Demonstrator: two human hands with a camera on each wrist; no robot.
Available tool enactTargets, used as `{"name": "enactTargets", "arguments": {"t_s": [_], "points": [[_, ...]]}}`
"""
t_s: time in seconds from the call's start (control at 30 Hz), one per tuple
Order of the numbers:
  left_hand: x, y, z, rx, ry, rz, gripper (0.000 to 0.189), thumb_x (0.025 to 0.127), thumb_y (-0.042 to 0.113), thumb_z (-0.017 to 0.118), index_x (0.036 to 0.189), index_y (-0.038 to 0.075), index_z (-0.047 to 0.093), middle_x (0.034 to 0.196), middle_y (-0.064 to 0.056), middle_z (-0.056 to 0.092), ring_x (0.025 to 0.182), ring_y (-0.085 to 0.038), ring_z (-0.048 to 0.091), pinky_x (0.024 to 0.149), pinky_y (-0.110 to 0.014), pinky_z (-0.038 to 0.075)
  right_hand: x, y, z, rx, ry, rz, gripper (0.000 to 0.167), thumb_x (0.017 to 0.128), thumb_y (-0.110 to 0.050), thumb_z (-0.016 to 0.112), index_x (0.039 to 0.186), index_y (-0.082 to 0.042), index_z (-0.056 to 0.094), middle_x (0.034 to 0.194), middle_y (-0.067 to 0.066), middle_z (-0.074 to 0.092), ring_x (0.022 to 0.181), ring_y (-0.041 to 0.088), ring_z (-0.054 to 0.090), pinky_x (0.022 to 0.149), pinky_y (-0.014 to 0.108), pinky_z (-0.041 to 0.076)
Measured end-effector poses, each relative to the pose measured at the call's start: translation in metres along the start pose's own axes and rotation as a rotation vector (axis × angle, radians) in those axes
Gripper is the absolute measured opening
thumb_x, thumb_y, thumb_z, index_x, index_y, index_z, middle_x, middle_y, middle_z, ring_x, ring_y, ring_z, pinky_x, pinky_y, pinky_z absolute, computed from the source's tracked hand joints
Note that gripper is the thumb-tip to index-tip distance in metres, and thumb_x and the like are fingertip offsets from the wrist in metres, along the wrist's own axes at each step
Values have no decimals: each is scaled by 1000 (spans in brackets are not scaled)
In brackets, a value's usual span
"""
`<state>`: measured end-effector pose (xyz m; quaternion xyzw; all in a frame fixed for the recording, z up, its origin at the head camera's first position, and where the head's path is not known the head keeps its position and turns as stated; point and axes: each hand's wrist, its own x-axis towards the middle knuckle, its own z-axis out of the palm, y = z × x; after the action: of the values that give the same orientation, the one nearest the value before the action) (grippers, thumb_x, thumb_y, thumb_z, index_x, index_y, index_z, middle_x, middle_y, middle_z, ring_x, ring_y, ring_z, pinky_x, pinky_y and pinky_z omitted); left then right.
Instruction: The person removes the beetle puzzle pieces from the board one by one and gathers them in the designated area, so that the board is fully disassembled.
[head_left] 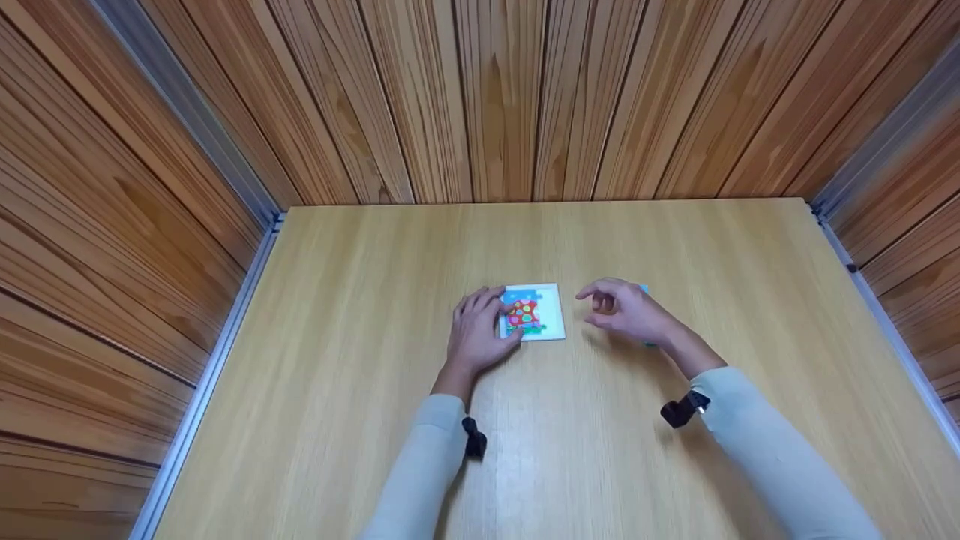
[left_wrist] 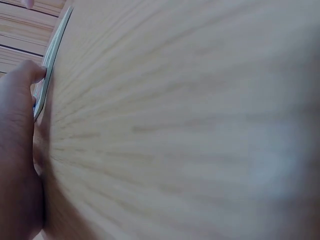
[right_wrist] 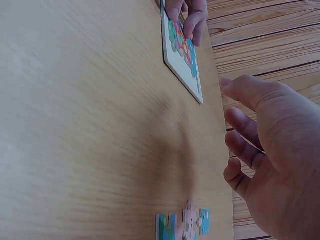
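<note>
A small white jigsaw puzzle board (head_left: 553,313) lies on the table, its left part filled with joined pieces (head_left: 524,310) showing a red spotted shape, blue above and green below. My left hand (head_left: 478,330) holds the board at its left side, thumb at the near edge and fingertips over the joined pieces. In the left wrist view the thumb touches the rim of the board (left_wrist: 51,60). To the right, above the table, my right hand (head_left: 630,309) has loosely bent fingers with nothing between them. Loose puzzle pieces (right_wrist: 190,224) lie below it, mostly hidden by it in the head view.
The light wood table (head_left: 360,300) reaches back to a wood-plank wall (head_left: 502,105). Grey metal rails (head_left: 217,330) run along its sides. A small black wrist camera (head_left: 474,439) sits on the left cuff, another camera (head_left: 681,411) on the right.
</note>
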<state>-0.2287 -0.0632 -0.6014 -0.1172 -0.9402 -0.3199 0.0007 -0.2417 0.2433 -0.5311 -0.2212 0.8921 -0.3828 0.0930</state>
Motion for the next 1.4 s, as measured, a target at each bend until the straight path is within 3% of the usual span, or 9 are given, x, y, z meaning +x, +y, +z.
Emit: {"name": "enactTargets", "arguments": {"t_s": [0.17,0.37,0.57,0.93,1.4], "points": [[0,-1,0,1,-9,-7,55,96,50,74,141,17,73,174,-4,54,169,-35,41,142,-65,22,7,-8,5,2,7,24,37,101,-7,81,137,1,73,110,14,70,102,21,61,84,21,48],[0,-1,0,15,-15,2,59,96,53,74,147,23,73,174,-5,54,167,-36,42,140,-66,24,14,-16,13,-16,25,92,39,104,-12,79,142,-7,73,121,14,67,112,29,61,90,31,48],[0,0,0,7,-21,11,59,96,54,74,146,24,75,172,-4,55,166,-36,42,140,-67,24,21,-19,22,-36,61,102,39,104,-13,79,142,-9,73,129,17,67,121,35,61,95,38,49],[0,0,-2,-1,-42,7,59,96,55,76,146,25,75,170,-1,57,165,-36,40,140,-67,22,32,-21,39,-6,73,113,43,105,-15,78,147,-6,69,142,21,66,137,42,57,117,59,52],[0,-3,-1,-7,-28,35,58,93,55,78,142,25,77,165,-3,60,162,-37,43,140,-67,23,43,-20,60,-28,54,118,47,106,-16,78,151,-5,68,139,21,65,132,38,53,113,54,49]]}}
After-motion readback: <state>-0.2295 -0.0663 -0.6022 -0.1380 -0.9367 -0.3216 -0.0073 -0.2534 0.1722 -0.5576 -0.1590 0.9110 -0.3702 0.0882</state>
